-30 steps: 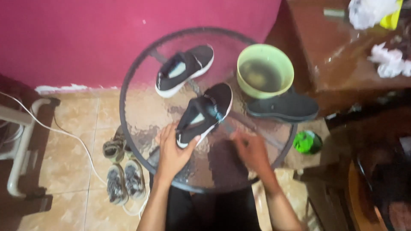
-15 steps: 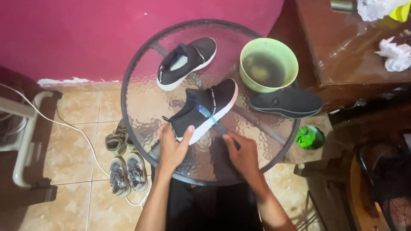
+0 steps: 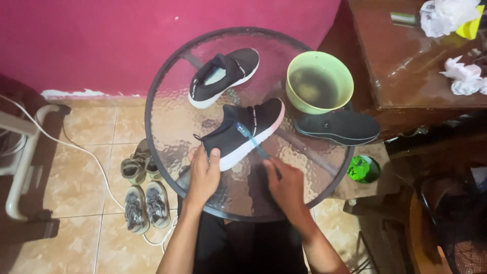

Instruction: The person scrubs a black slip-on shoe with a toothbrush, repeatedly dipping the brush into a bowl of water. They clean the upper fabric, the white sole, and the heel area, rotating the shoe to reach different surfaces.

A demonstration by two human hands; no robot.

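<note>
A black sneaker with a white sole (image 3: 247,131) lies on its side in the middle of the round glass table (image 3: 167,122). My left hand (image 3: 204,173) holds its toe end, thumb on the upper. My right hand (image 3: 285,183) grips a blue toothbrush (image 3: 252,140) whose head rests on the sneaker's upper. A second black sneaker (image 3: 223,76) sits upright further back on the glass. A black insole (image 3: 338,127) lies at the table's right edge.
A green bowl of murky water (image 3: 319,81) stands at the table's back right. A dark wooden table (image 3: 416,66) with crumpled paper is to the right. Small sandals (image 3: 144,190) and a white cable (image 3: 86,152) lie on the tiled floor; a green object (image 3: 363,169) sits below.
My right hand has brought the toothbrush onto the sneaker. The sneaker has been turned and laid lower under my left hand.
</note>
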